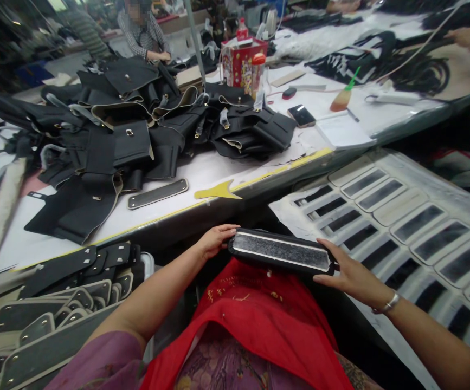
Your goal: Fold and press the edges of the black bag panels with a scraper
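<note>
In front of the red apron, I hold a long black leather piece, seemingly the bottom of a bag (281, 251), between both hands. Its upper face shows a rough grey strip edged in white. My left hand (217, 241) grips the left end with the fingers along the rim. At the other end my right hand (352, 273) is closed, thumb on the near side and fingers on the far side. A dark base panel (158, 194) with studs lies on the table beyond, beside a yellow forked piece (219, 190). The underside of the held piece is hidden.
Black bags (133, 146) are heaped on the table (202, 168). A glue bottle (340, 99), phone (302, 115) and red box (240, 62) stand or lie farther back. Studded panels (56, 303) fill the lower left; panels on a sheet (397, 203) lie right. A person (143, 38) works behind.
</note>
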A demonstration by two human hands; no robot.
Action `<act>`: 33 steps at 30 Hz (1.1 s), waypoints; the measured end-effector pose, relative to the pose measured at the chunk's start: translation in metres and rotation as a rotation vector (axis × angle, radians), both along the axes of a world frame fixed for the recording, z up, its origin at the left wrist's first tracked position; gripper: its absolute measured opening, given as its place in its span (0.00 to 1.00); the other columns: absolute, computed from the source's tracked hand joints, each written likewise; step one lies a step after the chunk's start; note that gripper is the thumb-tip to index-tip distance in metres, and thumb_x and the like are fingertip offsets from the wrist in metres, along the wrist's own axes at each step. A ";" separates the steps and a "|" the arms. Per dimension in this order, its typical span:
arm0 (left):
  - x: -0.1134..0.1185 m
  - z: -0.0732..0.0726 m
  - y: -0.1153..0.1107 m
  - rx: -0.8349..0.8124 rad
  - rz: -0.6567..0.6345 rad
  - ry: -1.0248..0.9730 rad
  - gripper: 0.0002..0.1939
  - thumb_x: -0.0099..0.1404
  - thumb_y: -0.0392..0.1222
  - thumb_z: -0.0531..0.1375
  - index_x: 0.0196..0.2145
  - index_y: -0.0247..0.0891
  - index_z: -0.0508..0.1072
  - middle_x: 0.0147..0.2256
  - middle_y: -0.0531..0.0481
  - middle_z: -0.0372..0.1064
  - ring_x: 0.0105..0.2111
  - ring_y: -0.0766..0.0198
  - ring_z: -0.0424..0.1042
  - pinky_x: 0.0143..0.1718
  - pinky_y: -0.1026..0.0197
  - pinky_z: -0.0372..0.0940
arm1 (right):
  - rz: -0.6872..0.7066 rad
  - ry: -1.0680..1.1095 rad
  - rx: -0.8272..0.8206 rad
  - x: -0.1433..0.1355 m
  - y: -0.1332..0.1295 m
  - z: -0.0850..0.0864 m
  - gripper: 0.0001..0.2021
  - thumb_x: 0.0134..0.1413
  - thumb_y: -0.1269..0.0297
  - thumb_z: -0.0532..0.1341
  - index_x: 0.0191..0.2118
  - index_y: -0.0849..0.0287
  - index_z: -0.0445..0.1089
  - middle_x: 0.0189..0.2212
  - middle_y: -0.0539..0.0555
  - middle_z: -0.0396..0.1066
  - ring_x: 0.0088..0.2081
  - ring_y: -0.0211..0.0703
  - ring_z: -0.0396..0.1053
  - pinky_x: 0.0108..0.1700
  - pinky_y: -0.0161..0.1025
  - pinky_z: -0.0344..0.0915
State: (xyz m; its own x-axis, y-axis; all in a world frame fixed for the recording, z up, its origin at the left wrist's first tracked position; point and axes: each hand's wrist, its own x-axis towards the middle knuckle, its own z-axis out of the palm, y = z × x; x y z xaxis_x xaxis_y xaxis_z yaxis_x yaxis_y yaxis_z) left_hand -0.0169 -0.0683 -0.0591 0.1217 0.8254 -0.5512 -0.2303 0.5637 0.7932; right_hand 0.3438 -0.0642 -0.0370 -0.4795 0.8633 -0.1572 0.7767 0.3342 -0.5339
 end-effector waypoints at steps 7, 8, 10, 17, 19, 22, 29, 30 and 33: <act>0.002 0.008 0.000 0.119 -0.057 0.133 0.20 0.50 0.49 0.64 0.40 0.38 0.73 0.33 0.49 0.70 0.28 0.69 0.66 0.26 0.68 0.57 | 0.070 -0.052 0.019 -0.001 0.007 0.003 0.39 0.43 0.44 0.59 0.57 0.64 0.52 0.53 0.66 0.61 0.51 0.56 0.63 0.51 0.48 0.62; 0.001 0.009 0.001 0.126 -0.066 0.160 0.20 0.50 0.49 0.64 0.40 0.38 0.73 0.33 0.49 0.70 0.29 0.68 0.66 0.27 0.67 0.57 | 0.078 -0.070 0.027 -0.002 0.009 0.004 0.40 0.42 0.44 0.59 0.57 0.65 0.52 0.52 0.67 0.61 0.51 0.57 0.63 0.51 0.48 0.62; -0.004 0.012 0.004 0.086 -0.102 0.203 0.20 0.50 0.49 0.64 0.40 0.39 0.73 0.36 0.49 0.70 0.32 0.67 0.67 0.31 0.65 0.58 | 0.094 -0.108 0.051 -0.003 0.011 0.005 0.40 0.41 0.44 0.60 0.56 0.67 0.54 0.52 0.68 0.61 0.50 0.58 0.64 0.51 0.49 0.62; -0.017 0.023 0.008 -0.092 -0.193 0.081 0.19 0.48 0.44 0.65 0.40 0.44 0.73 0.44 0.48 0.69 0.42 0.62 0.66 0.40 0.55 0.58 | 0.123 -0.159 0.074 -0.002 0.009 0.012 0.42 0.40 0.47 0.61 0.57 0.69 0.52 0.53 0.70 0.60 0.51 0.57 0.63 0.52 0.48 0.61; -0.013 0.025 0.008 -0.086 -0.187 0.159 0.17 0.49 0.43 0.64 0.40 0.43 0.73 0.42 0.48 0.70 0.40 0.62 0.67 0.39 0.56 0.59 | 0.115 -0.157 0.063 -0.001 0.007 0.011 0.42 0.40 0.47 0.61 0.58 0.69 0.51 0.53 0.69 0.60 0.51 0.57 0.64 0.51 0.48 0.62; -0.006 0.029 0.008 -0.071 -0.187 0.296 0.16 0.50 0.41 0.62 0.40 0.41 0.73 0.38 0.48 0.70 0.36 0.63 0.67 0.36 0.58 0.59 | 0.117 -0.168 0.039 -0.003 0.009 0.013 0.42 0.39 0.47 0.62 0.57 0.70 0.53 0.52 0.69 0.61 0.50 0.57 0.64 0.51 0.48 0.62; 0.002 0.037 -0.003 -0.017 -0.194 0.435 0.19 0.56 0.45 0.58 0.46 0.41 0.70 0.40 0.47 0.68 0.40 0.60 0.64 0.35 0.59 0.60 | 0.116 -0.250 0.006 -0.013 0.010 0.026 0.41 0.39 0.48 0.62 0.56 0.71 0.54 0.51 0.70 0.62 0.50 0.58 0.64 0.51 0.47 0.62; 0.001 0.038 -0.007 -0.009 -0.216 0.422 0.21 0.56 0.47 0.59 0.48 0.43 0.68 0.42 0.47 0.67 0.42 0.59 0.64 0.35 0.59 0.61 | 0.106 -0.246 0.012 -0.013 0.008 0.026 0.41 0.39 0.48 0.61 0.56 0.70 0.54 0.52 0.69 0.62 0.50 0.58 0.65 0.50 0.47 0.62; 0.000 0.035 -0.020 0.080 -0.302 0.294 0.33 0.51 0.49 0.63 0.54 0.48 0.60 0.50 0.48 0.62 0.45 0.58 0.63 0.36 0.60 0.63 | 0.093 -0.208 0.033 -0.011 0.003 0.025 0.39 0.41 0.48 0.60 0.57 0.66 0.53 0.52 0.66 0.62 0.48 0.56 0.66 0.47 0.46 0.64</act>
